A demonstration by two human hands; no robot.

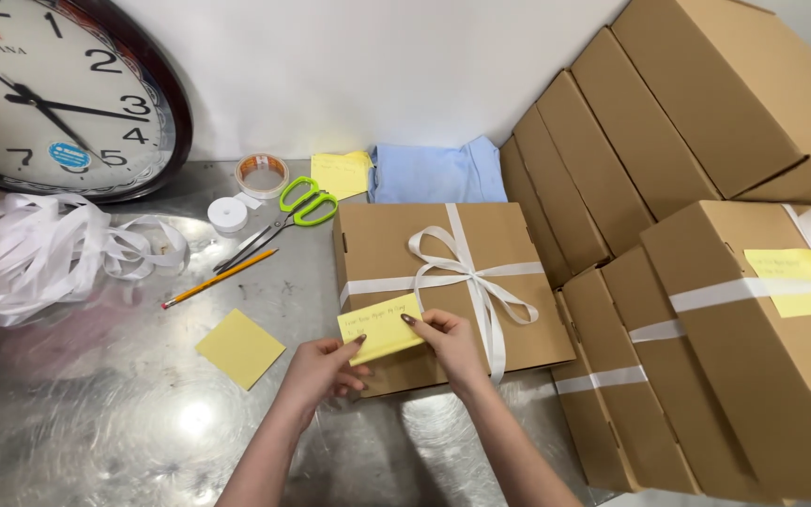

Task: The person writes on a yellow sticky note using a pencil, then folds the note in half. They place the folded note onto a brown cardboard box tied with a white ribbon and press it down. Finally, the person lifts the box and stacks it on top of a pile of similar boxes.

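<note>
far left, a loose heap of white ribbon (35,249) lies on the shiny metal table (96,422), below a round wall clock (53,89) that leans on the white wall; next come a small white ribbon spool (228,214), a roll of clear tape (262,175), a pencil (220,279) lying aslant and green-handled scissors (283,221); a yellow sticky pad (240,348) sits flat on the table, just left of the arms; behind, another yellow note pad (341,174) lies beside a folded blue cloth (436,173); the left hand (319,371) is curled, thumb and fingers pinching the lower left corner of a written yellow note (380,329); the right hand (448,343) is likewise closed on the note's right edge, fingertips on top; the note rests against the front left part of the lid of a flat cardboard box (396,235), just below the crosswise band of the white ribbon bow (462,268) tied round that box; to the right, more cardboard boxes (668,122) lean in a stack, well clear of the hands; the nearest box (753,376) carries a white ribbon and its own yellow note (790,280).
</note>
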